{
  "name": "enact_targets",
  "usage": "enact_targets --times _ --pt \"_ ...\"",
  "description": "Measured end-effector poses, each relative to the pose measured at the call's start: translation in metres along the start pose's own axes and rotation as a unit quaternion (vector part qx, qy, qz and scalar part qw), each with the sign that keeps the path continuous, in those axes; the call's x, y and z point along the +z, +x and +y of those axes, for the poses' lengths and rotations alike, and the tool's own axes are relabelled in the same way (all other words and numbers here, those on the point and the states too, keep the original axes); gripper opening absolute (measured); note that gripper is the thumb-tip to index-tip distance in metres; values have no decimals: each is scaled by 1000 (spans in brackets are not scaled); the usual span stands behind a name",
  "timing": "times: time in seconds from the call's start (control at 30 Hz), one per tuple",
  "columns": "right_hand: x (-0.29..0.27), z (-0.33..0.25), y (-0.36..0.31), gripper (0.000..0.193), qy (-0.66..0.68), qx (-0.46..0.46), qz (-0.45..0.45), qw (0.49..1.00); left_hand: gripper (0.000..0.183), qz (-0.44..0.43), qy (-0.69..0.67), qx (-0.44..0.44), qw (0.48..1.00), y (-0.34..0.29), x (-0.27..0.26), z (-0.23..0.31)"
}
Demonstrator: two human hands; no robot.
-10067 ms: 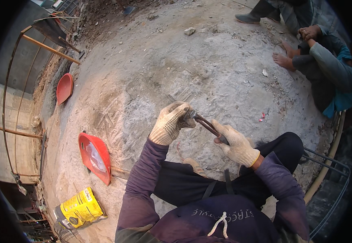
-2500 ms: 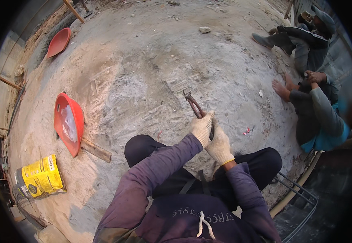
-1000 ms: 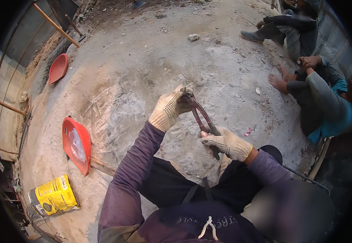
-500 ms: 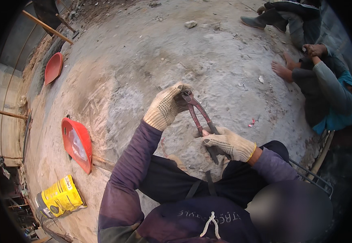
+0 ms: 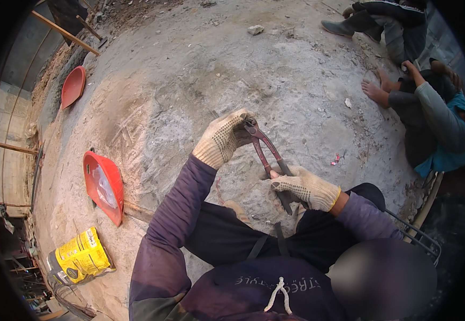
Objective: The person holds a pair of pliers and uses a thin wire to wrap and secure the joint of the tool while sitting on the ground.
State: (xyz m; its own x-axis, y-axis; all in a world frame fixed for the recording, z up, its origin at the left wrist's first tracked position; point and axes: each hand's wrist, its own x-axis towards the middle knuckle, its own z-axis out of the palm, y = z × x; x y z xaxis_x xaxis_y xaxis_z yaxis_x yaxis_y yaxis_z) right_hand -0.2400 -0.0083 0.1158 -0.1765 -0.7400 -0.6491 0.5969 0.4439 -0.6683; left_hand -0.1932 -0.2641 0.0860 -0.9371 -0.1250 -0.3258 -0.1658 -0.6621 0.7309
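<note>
My right hand, in a dotted cream work glove, is closed around the lower handles of dark red pincers. The pincers tilt up and to the left, their handles a little apart. At their jaw end, my left hand, in a matching glove, is closed with its fingertips bent against the head. Those fingers hide the jaw tips and whatever may be between them. Both hands are above my crossed, dark-trousered legs.
To my left are a red scoop-shaped pan with a clear plastic bag inside, a yellow bag and another red pan. A barefoot person sits at right, another person beyond. A stone lies on the rough ground.
My hands keep their hold, with the pincers' handles slightly closer together. The seated person's hands, together before, are now apart. The whole view has shifted slightly.
</note>
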Motion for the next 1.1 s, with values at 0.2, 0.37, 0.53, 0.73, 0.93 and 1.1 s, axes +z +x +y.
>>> enact_targets --times 0.2,0.37,0.53,0.73,0.93,1.1 --pt "0 0 1 41 -13 -8 -4 1000 28 -17 -20 0 1000 5 -9 1" --pt "-2 1 2 36 -22 -4 -6 1000 29 6 -10 10 1000 1 -4 3" --pt "-3 1 2 35 -25 -2 -12 1000 30 -6 2 18 1000 1 -5 4" --pt "-4 0 -2 29 -26 -13 -24 999 32 -8 2 23 1000 1 -8 2" --pt "-14 15 9 60 -24 -27 -20 999 34 -2 20 21 1000 2 -1 3" --pt "-12 14 7 65 -2 -26 -32 999 36 10 38 30 999 0 2 4"
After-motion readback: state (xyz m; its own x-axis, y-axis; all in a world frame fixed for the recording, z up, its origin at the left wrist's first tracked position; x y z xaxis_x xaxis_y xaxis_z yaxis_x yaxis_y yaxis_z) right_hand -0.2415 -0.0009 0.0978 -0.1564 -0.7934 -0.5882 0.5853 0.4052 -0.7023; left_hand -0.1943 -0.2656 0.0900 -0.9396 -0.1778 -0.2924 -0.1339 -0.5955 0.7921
